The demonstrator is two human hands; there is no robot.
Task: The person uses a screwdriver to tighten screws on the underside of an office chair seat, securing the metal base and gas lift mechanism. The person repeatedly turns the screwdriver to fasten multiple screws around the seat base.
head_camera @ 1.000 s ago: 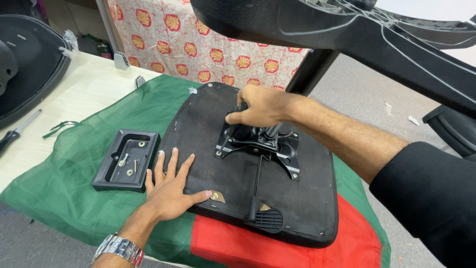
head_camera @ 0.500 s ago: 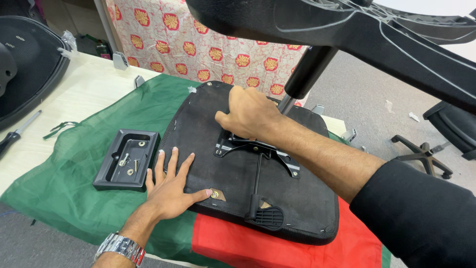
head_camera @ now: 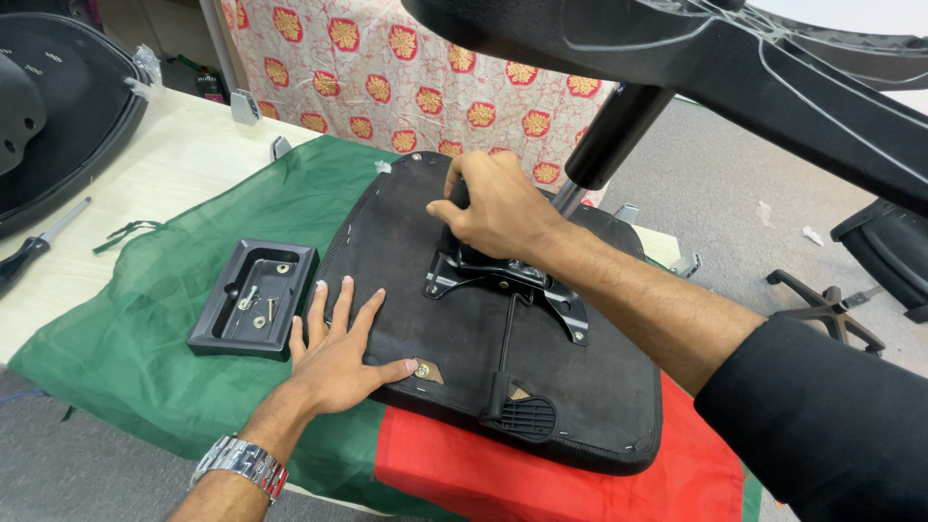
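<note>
A black metal mechanism plate (head_camera: 507,285) sits on the upturned underside of a black chair seat (head_camera: 435,290), which lies flat on a green and red cloth (head_camera: 174,319) spread over a pale table (head_camera: 164,164). The right hand (head_camera: 493,208) is closed over the far end of the plate, fingers curled down around the part it grips there; what exactly lies under the palm is hidden. A thin rod runs from the plate toward the near edge and ends in a black ribbed lever paddle (head_camera: 522,416). The left hand (head_camera: 338,353) lies flat and spread on the seat's near left edge, fingers apart, pressing rather than grasping, with a metal wristwatch (head_camera: 242,464) on the wrist.

Just beside the left hand, on the cloth, stands a shallow black plastic tray (head_camera: 217,324) holding a few loose screws (head_camera: 261,300). Farther left on the table lies a screwdriver (head_camera: 39,246), well apart from both hands. A black chair base (head_camera: 696,58) hangs across the top of the view.
</note>
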